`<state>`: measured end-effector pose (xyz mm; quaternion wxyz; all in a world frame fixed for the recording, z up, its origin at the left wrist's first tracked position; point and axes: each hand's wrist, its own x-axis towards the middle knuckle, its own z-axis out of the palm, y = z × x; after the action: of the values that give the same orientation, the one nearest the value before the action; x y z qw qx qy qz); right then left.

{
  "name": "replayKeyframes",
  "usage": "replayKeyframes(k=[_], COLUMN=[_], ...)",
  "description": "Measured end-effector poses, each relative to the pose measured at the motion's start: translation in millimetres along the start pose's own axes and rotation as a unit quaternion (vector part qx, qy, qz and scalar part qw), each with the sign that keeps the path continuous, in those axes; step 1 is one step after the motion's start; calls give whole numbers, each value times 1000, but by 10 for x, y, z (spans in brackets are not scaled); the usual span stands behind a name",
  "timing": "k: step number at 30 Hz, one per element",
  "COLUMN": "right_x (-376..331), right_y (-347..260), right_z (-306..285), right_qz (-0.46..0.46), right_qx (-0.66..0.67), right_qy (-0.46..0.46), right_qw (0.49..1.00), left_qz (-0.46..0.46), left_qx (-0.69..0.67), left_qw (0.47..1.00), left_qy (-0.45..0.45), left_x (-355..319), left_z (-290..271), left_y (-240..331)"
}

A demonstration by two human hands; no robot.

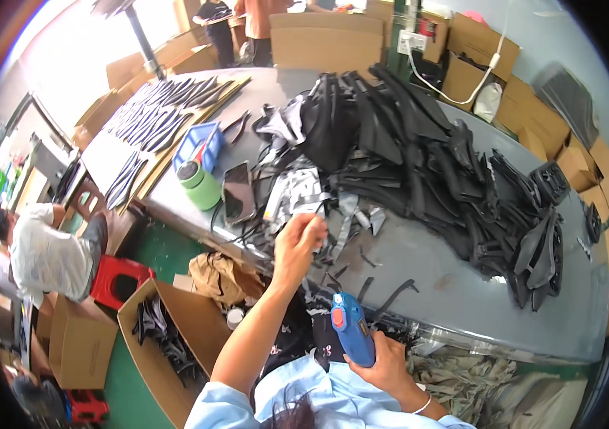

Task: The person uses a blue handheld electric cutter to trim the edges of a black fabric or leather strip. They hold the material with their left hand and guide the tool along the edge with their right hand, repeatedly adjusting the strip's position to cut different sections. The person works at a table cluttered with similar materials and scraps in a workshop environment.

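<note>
My left hand (296,245) is over the near edge of the grey table, fingers curled together beside a heap of silvery-white pieces (297,189). Whatever it may hold is too small to make out. Close to my body, my right hand (384,363) grips a blue handheld tool (353,330) with a red-orange button; its front end points up and away from me. Thin black strips (394,294) lie on the table just beyond the tool. Black molded parts (404,150) are piled high across the middle and right of the table.
Left of the heap are a green bottle (199,187), a phone (239,193) and a blue basket (203,143). Long dark parts lie in rows on a board (169,107). An open cardboard box (165,343) stands by my left side. A person sits near a red stool (120,280).
</note>
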<state>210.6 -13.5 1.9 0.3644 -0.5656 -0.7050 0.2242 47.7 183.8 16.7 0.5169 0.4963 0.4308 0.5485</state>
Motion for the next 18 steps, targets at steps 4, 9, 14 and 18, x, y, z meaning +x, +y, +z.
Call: replayKeyframes(k=[4, 9, 14, 18], right_x=[-4, -42, -96, -71], right_y=[43, 147, 262, 250], right_z=[-85, -122, -118, -199], right_qz=[26, 69, 89, 108], right_qx=[24, 28, 28, 37], right_qy=[35, 40, 67, 101], right_qw=[999, 996, 993, 988], left_qz=[262, 358, 376, 254], left_qx=[338, 581, 694, 698], left_qw=[903, 714, 596, 635], left_qy=[-44, -159, -147, -215], left_x=[645, 1021, 1072, 753], left_z=[510, 863, 984, 722], left_y=[-260, -545, -345, 257])
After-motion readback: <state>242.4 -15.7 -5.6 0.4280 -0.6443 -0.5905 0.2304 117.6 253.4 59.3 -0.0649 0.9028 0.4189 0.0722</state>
